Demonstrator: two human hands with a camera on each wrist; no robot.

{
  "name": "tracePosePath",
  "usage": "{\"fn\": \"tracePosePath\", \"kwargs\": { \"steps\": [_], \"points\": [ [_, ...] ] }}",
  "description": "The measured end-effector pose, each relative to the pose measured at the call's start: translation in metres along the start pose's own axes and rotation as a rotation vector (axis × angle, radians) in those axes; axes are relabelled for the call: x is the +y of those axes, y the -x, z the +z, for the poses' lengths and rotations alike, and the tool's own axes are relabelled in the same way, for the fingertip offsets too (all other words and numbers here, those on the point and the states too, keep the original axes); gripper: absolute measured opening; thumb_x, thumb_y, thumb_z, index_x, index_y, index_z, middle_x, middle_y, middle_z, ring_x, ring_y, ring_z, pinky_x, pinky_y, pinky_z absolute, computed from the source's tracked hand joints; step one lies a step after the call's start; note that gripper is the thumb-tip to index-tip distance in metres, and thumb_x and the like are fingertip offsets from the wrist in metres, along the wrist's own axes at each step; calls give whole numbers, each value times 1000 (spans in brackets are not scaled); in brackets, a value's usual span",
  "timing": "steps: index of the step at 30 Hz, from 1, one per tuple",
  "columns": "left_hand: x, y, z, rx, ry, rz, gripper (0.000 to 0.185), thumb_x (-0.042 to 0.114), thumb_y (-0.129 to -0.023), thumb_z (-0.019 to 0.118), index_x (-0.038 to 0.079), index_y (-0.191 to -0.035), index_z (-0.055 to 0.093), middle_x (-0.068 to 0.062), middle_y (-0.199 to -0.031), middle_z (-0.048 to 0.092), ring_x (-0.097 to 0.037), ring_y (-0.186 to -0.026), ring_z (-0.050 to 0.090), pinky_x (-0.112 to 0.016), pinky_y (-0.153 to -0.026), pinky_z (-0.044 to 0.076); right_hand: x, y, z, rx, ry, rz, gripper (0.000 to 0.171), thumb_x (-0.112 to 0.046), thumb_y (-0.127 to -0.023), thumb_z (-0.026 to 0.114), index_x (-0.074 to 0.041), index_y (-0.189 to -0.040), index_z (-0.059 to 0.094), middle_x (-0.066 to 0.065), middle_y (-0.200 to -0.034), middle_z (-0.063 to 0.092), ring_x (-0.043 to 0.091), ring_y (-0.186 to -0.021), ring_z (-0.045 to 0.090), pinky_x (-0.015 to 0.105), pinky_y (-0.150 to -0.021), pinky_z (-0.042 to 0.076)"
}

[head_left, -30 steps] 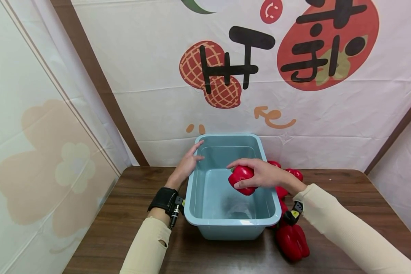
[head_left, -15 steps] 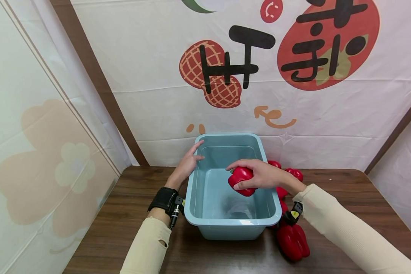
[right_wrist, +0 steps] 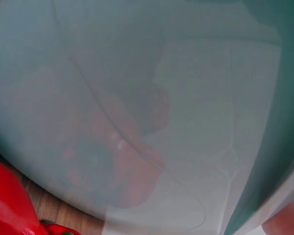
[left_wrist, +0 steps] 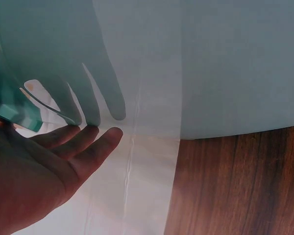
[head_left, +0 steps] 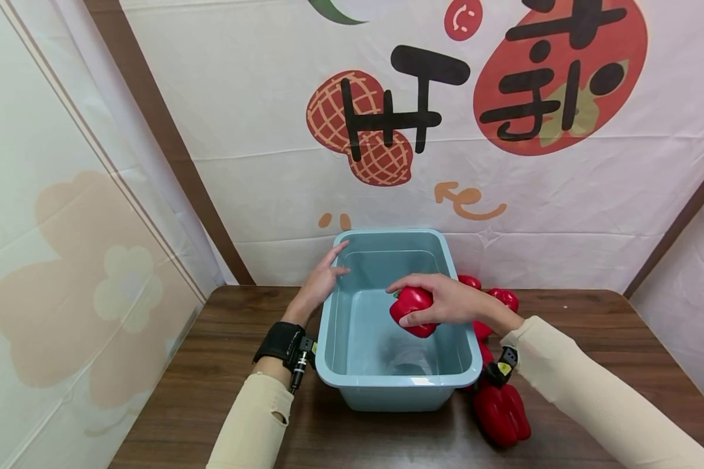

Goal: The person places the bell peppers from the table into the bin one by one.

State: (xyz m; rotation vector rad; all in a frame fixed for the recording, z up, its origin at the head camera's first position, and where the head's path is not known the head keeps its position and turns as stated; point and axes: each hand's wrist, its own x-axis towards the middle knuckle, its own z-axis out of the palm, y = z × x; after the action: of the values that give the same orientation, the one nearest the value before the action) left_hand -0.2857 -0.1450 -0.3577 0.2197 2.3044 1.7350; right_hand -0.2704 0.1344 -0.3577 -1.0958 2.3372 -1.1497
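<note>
A light blue plastic tub (head_left: 396, 381) stands on the brown wooden table (head_left: 211, 384). Over its open inside my right hand (head_left: 440, 303) grips a red bell pepper (head_left: 412, 307), fingers curled round the top of it. My left hand (head_left: 322, 277) rests with straight fingers against the tub's left rim; in the left wrist view the fingers (left_wrist: 90, 147) lie flat along the pale tub wall (left_wrist: 225, 63). The right wrist view shows mostly the tub's wall (right_wrist: 152, 107), with the pepper's red showing dimly through it.
Several more red bell peppers lie on the table to the right of the tub, one near the front (head_left: 500, 412) and others behind my right wrist (head_left: 504, 298). A printed white cloth (head_left: 422, 130) hangs close behind the tub.
My right hand has shifted the pepper a little to the left over the tub. The left hand has stayed on the rim.
</note>
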Motion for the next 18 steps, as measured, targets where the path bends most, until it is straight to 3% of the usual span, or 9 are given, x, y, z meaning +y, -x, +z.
{"fn": "tracePosePath", "kwargs": {
  "steps": [5,8,12,18],
  "points": [
    [1,1,0,5,-6,0,62,9,-101,38,18,-159,19,-10,-167,3,-42,-143,26,-61,-106,37,0,0,1,1,-1,-21,68,-25,-77,84,-21,-138,54,7,-133,58,29,-117,55,35,-78,58],
    [-1,0,0,7,-12,-3,62,10,-101,38,19,-159,19,-10,-167,3,-41,-142,28,-59,-104,40,2,1,1,0,10,-44,62,-27,-83,79,-18,-139,54,5,-134,58,26,-120,56,42,-90,55],
    [-12,-11,-2,5,-9,-12,62,11,-101,38,21,-160,19,-9,-167,4,-41,-141,30,-58,-102,42,3,1,1,4,33,-61,57,-31,-89,73,-16,-140,54,0,-136,59,20,-123,57,49,-101,47],
    [-27,-22,-3,21,-4,-7,62,14,-102,39,29,-159,21,-3,-167,4,-38,-142,29,-61,-104,39,3,2,1,38,15,-66,51,-30,-90,71,-19,-138,57,2,-134,61,21,-121,59,52,-100,48]
  ]
}}
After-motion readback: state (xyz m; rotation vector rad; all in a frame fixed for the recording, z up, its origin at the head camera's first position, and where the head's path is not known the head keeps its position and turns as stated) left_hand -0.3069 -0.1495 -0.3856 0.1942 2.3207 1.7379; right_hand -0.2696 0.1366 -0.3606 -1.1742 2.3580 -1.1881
